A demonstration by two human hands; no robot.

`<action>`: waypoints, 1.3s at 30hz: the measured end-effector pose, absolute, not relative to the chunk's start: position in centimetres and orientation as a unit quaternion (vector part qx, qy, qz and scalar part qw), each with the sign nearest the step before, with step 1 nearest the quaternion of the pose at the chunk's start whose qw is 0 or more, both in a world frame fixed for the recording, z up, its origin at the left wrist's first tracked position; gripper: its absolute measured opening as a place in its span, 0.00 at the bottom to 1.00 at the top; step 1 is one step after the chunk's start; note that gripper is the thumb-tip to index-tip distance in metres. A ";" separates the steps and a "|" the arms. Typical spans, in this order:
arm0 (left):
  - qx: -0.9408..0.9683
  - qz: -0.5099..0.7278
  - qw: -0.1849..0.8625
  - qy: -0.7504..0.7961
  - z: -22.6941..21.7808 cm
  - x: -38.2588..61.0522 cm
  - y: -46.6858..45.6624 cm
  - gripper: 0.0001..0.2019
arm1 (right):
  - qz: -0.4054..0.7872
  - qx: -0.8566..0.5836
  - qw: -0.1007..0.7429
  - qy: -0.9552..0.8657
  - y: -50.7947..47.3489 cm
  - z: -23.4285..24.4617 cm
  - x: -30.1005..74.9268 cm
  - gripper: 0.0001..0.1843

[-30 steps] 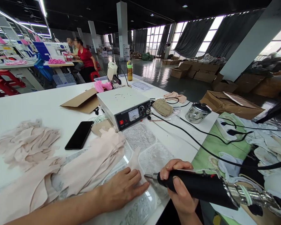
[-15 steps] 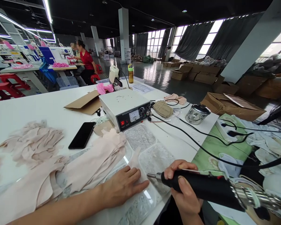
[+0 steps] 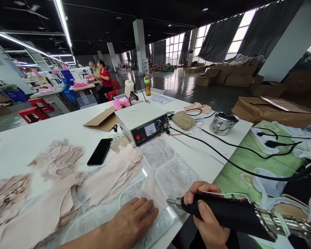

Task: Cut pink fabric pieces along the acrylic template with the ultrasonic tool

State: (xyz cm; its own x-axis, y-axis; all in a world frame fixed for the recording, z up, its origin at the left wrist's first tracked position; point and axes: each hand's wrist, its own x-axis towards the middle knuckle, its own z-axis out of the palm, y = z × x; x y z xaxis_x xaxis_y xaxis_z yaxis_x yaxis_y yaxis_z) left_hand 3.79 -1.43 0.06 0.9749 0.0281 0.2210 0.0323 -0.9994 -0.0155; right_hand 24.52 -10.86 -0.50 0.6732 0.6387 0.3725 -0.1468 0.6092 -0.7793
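Observation:
My left hand [image 3: 136, 219] lies palm down with its fingers stretched out, resting on the near part of a thin beige fabric piece [image 3: 152, 186]. The fabric is spread over a clear sheet with a grey marbled pattern [image 3: 181, 176]. My right hand [image 3: 209, 221] is wrapped round a black handheld ultrasonic tool [image 3: 223, 211], thumb along its side. The tool's narrow metal tip [image 3: 174, 201] points left at the right edge of the fabric. Whether it touches is hard to tell. Beige cut fabric pieces [image 3: 116, 173] lie stacked left of my hand.
Beyond the sheet stands a control box [image 3: 142, 119] with a dial, its cable [image 3: 209, 148] running right. A black phone [image 3: 100, 151], loose beige scraps [image 3: 58, 157] and a lidded steel cup [image 3: 224, 123] are on the table. Co-workers [image 3: 103, 79] sit at sewing machines far left.
My left hand has drawn back towards me, so more of the fabric piece shows. The tool's tip now lies against or over the fabric's right edge. The view has turned slightly left.

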 end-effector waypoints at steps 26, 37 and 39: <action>-0.993 -0.114 0.005 0.024 -0.6 5.7 2.2 0.16 | 0.216 -0.441 0.791 -0.365 -11.0 0.7 24.6 0.09; -0.994 -0.109 0.024 0.019 -0.8 5.7 2.1 0.18 | 0.216 -0.443 0.790 -0.365 -10.3 0.7 24.5 0.08; -0.993 -0.112 0.025 0.018 -0.8 5.7 2.0 0.18 | 0.222 -0.423 0.806 -0.348 -9.8 0.6 24.2 0.08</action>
